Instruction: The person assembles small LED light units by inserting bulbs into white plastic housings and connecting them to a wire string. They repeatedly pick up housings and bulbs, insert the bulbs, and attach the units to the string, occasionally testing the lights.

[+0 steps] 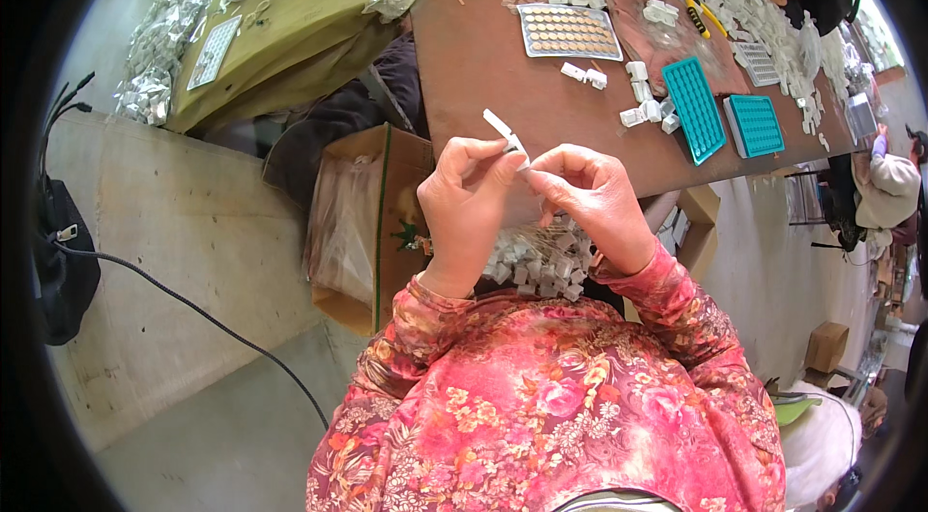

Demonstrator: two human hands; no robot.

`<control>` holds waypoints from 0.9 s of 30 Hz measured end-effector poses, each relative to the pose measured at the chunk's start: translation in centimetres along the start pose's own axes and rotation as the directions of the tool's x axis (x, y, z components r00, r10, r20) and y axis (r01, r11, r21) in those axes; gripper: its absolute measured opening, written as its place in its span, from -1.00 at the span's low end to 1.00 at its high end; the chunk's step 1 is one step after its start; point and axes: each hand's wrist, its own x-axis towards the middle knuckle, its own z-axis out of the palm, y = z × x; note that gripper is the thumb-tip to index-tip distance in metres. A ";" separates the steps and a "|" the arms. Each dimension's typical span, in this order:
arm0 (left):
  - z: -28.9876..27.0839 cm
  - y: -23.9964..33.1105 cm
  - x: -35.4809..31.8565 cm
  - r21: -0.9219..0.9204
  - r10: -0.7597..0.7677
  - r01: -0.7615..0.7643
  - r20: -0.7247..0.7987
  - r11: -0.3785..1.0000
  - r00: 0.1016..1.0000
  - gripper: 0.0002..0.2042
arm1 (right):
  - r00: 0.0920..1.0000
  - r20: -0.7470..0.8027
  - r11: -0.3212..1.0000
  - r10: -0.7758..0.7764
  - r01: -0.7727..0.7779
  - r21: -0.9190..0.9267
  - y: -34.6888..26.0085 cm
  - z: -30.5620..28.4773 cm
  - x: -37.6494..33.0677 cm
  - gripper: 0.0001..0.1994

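In the head view, we see the left hand (466, 207) pinching a small slim white piece (497, 123) by the near edge of the worktop (474, 58), while the right hand (592, 195) has its fingers narrow beside it, gripping or not we cannot tell. If this pinch loosens, the piece could slip among the heaped white parts (543, 265) below.

Olive cloth (309, 38) covers a surface at upper left. An open cardboard box (398, 193), containing clear plastic (346, 212), stands beside the brown table (474, 58). A black cord (198, 302) runs from near a black bag (72, 285). A brown carton (826, 346) sits at right.
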 end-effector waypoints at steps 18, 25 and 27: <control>1.3 0.9 -0.3 -0.531 -0.324 0.326 0.100 0.782 0.941 -0.86 | 1.000 0.021 0.989 0.018 -0.021 0.147 -0.2 0.6 -0.1 -0.88; 1.6 1.3 0.2 -0.471 -0.351 0.370 0.133 0.800 0.927 -0.82 | 0.997 -0.075 0.994 -0.001 0.009 0.113 -0.7 0.7 0.7 -0.88; 1.7 1.1 0.8 -0.450 -0.376 0.397 0.140 0.800 0.916 -0.83 | 0.991 -0.132 0.996 -0.010 -0.002 -0.092 -0.9 0.5 0.9 -0.85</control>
